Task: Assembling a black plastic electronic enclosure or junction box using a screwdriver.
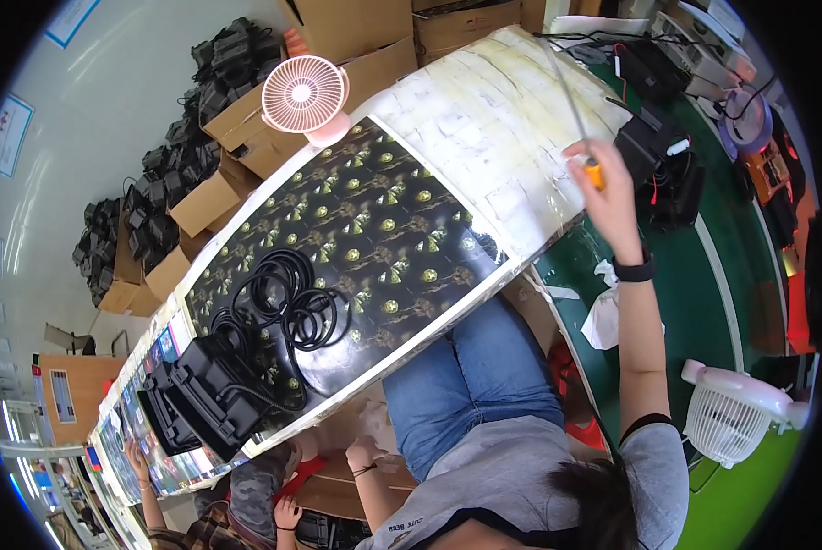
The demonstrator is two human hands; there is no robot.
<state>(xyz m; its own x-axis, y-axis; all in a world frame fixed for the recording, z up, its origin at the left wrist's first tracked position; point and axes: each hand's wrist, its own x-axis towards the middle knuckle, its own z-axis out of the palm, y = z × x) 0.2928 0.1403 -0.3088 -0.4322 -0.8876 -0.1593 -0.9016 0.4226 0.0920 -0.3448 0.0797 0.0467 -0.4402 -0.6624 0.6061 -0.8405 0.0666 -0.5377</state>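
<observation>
- Over the desk's right end, near its front edge: right hand (603,179) raised, fingers closed round the orange handle of a long thin metal rod tool (571,92); shaft runs up and away over the white taped desk section (484,119).
- Left hand (363,454): low, under the desk's front edge by the lap; looks loosely curled, contents cannot be told.
- Handling, est.: tool is light, stiff, slim shaft; grip at the handle, not the bare rod, which could slip or flex.
- On the dark gold-patterned desk mat (374,220): coiled black cable (292,298) mid-desk, black box-shaped device (205,390) toward the left end, pink round desk fan (306,96) at the back edge.
- Another person's hand (139,454) at the far left.
</observation>
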